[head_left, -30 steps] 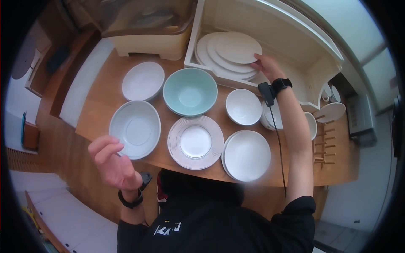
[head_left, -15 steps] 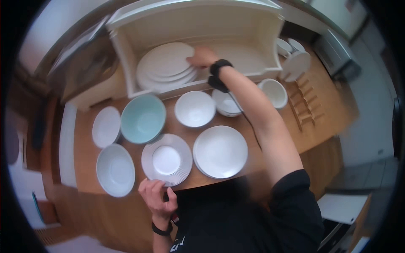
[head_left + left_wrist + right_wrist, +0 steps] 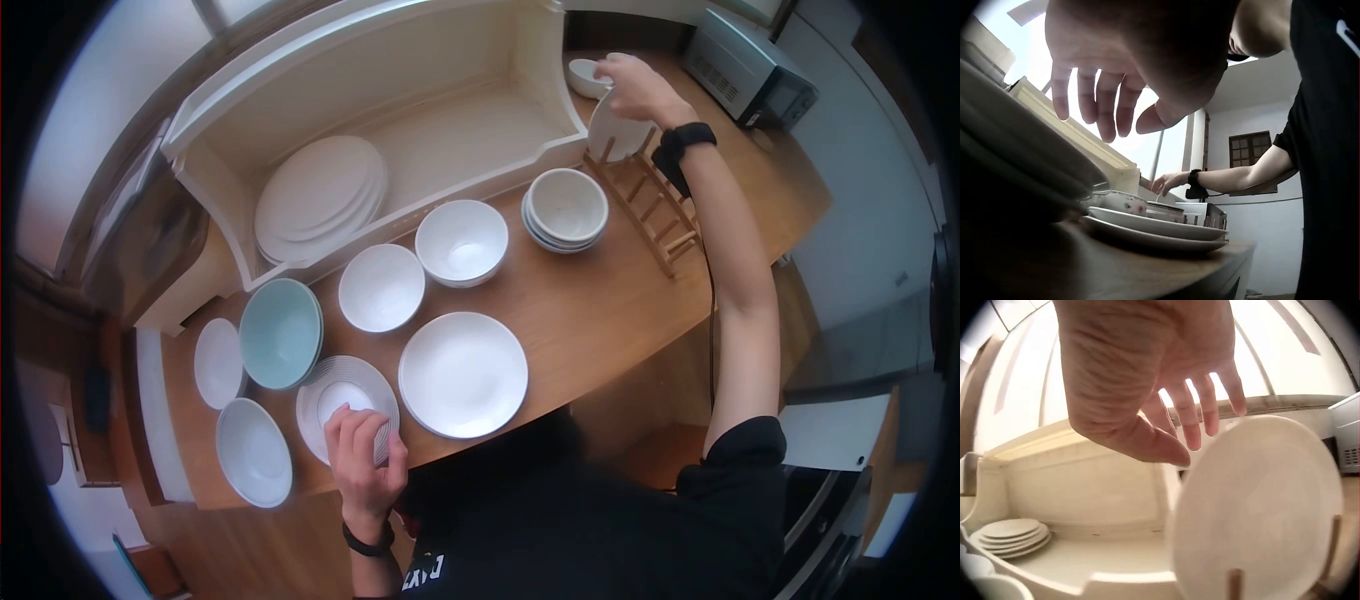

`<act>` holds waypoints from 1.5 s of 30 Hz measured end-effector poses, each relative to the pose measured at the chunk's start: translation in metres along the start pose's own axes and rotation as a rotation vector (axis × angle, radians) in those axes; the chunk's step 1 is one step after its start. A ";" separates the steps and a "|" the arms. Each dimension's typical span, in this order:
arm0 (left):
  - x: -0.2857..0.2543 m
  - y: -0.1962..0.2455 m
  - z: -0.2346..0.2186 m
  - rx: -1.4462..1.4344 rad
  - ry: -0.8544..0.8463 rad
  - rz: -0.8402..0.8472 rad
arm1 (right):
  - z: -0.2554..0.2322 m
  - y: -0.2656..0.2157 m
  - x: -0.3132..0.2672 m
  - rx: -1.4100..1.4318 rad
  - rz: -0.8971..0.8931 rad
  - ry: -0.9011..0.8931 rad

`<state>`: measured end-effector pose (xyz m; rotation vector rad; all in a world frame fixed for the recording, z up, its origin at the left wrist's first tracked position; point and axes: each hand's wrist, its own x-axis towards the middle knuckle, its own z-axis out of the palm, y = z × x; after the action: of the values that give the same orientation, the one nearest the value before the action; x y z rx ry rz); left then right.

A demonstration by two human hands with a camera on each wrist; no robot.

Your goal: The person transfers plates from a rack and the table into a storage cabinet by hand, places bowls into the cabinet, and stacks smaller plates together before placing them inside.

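Note:
My right hand [image 3: 645, 92] is over a white plate [image 3: 617, 128] that stands upright in a wooden rack [image 3: 655, 222]. In the right wrist view, the fingers of that hand [image 3: 1147, 381] hang relaxed beside the upper edge of the plate [image 3: 1260, 506]; contact cannot be told. My left hand [image 3: 365, 465], its fingers loosely bent, hovers over a ringed plate [image 3: 384, 385] and holds nothing. Its fingers spread loosely in the left wrist view [image 3: 1129, 69]. A stack of white plates [image 3: 322, 190] lies inside the cream shelf unit [image 3: 450, 115].
Green bowls [image 3: 280, 333], white bowls [image 3: 382, 288], stacked bowls [image 3: 568, 205] and large round plates [image 3: 463, 375] stand on the wooden table [image 3: 560, 330]. A small white bowl [image 3: 586, 78] is behind the rack, and a grey appliance [image 3: 745, 75] stands at the back right.
My right hand has left the stack of plates in the shelf unit and moved right to the rack. The head view has turned right. My left hand stays empty.

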<state>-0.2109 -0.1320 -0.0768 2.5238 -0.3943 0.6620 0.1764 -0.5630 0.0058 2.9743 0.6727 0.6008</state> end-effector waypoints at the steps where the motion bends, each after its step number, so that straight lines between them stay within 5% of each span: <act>1: 0.006 0.004 0.003 0.000 0.001 0.003 | 0.004 0.007 -0.006 -0.068 0.014 -0.025; 5: 0.019 0.027 0.016 -0.056 -0.041 0.038 | 0.005 0.016 -0.016 -0.080 -0.047 0.036; 7: 0.017 0.037 0.024 -0.128 -0.071 0.051 | -0.014 0.015 -0.010 -0.070 -0.030 -0.160; 9: 0.011 0.041 0.030 -0.139 -0.083 0.091 | -0.025 0.022 -0.010 -0.091 -0.044 -0.126; 13: 0.006 0.042 0.027 -0.177 -0.112 0.066 | -0.065 0.028 -0.016 -0.136 -0.047 0.045; 16: 0.017 0.034 0.015 -0.178 -0.118 0.034 | -0.086 0.020 -0.019 0.041 -0.176 0.377; 18: 0.031 0.028 0.005 -0.237 -0.120 0.035 | -0.107 -0.014 -0.028 0.288 0.045 0.358; 19: 0.041 0.024 0.001 -0.216 -0.099 0.015 | -0.105 -0.027 -0.024 0.306 0.014 0.366; 21: 0.066 0.012 -0.005 -0.219 -0.084 0.057 | -0.095 -0.045 -0.018 0.716 0.142 0.351; 22: 0.080 0.002 -0.005 -0.291 -0.116 -0.009 | -0.082 -0.053 -0.013 0.824 -0.013 0.368; 27: 0.161 -0.058 0.016 -0.847 -0.295 -0.432 | -0.033 -0.167 0.008 1.287 0.157 -0.064; 30: 0.188 -0.096 0.023 -0.926 -0.275 -0.687 | -0.002 -0.222 0.033 1.392 0.262 -0.231; 33: 0.208 -0.147 0.017 -0.683 -0.193 -0.707 | 0.028 -0.252 0.061 1.561 0.374 -0.262; 37: 0.237 -0.193 0.012 -0.621 -0.093 -0.779 | 0.062 -0.279 0.102 1.567 0.405 -0.350; 43: 0.267 -0.210 0.015 -0.389 -0.246 -0.793 | 0.106 -0.300 0.140 1.344 0.365 -0.348; 45: 0.267 -0.217 0.020 -0.319 -0.169 -0.627 | 0.115 -0.295 0.151 1.135 0.297 -0.341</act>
<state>0.1055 -0.0007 -0.0368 2.2161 0.2241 0.1286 0.2251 -0.2268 -0.0796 4.0721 0.6877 -0.5151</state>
